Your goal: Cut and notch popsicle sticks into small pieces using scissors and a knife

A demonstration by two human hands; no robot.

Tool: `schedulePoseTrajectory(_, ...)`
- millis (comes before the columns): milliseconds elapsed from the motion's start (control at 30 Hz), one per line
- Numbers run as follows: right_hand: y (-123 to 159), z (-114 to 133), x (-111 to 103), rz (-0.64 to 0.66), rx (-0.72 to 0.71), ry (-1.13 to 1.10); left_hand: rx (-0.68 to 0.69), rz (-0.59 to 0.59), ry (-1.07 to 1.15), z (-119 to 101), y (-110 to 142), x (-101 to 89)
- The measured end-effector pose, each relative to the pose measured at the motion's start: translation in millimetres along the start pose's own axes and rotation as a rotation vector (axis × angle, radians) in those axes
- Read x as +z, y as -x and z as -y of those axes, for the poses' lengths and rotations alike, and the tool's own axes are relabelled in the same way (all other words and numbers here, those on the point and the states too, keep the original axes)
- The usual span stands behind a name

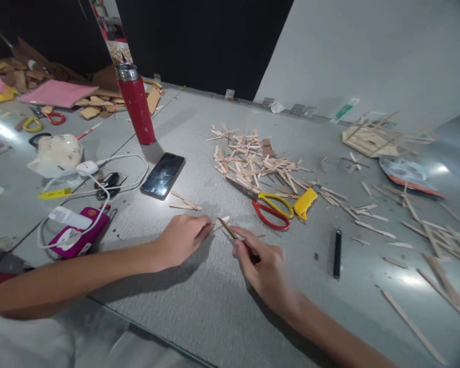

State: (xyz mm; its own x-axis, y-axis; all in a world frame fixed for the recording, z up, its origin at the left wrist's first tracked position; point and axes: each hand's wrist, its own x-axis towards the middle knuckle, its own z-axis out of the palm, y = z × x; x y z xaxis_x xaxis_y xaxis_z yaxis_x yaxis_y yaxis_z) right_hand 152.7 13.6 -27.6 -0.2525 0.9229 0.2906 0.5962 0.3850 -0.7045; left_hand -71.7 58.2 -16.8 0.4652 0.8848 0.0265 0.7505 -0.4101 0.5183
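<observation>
My left hand [184, 236] is closed, its fingertips pinching a short, pale wooden stick [223, 220] just above the table. In my right hand [261, 260] is a slim, pointed craft knife [227, 227], its tip up against the stick or very near it. My right fingers wrap the handle and hide most of it. A few small wooden sticks [186, 203] lie joined at one end beyond my left hand. Past my right hand rest scissors [272, 210] with one red and one yellow handle loop, blades partly among loose sticks [249, 158].
A yellow cutter [305, 203] and a black rod [337, 253] lie to the right. A phone [163, 175], a red bottle [137, 105] and a purple power bank [80, 232] with white cables stand or lie leftward. A stick frame [375, 138] sits far right.
</observation>
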Motion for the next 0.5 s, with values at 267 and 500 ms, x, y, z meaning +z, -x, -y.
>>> schedulePoseTrajectory(267, 2.6, -5.5, 10.6, -0.059, -0.087, 0.041, 0.062, 0.025, -0.094, 3.4, -0.3, 7.7)
schedulePoseTrajectory(500, 5.4, -5.3, 9.1, -0.050, -0.156, 0.105, 0.080, 0.010, -0.081, 5.1, -1.0, 10.2)
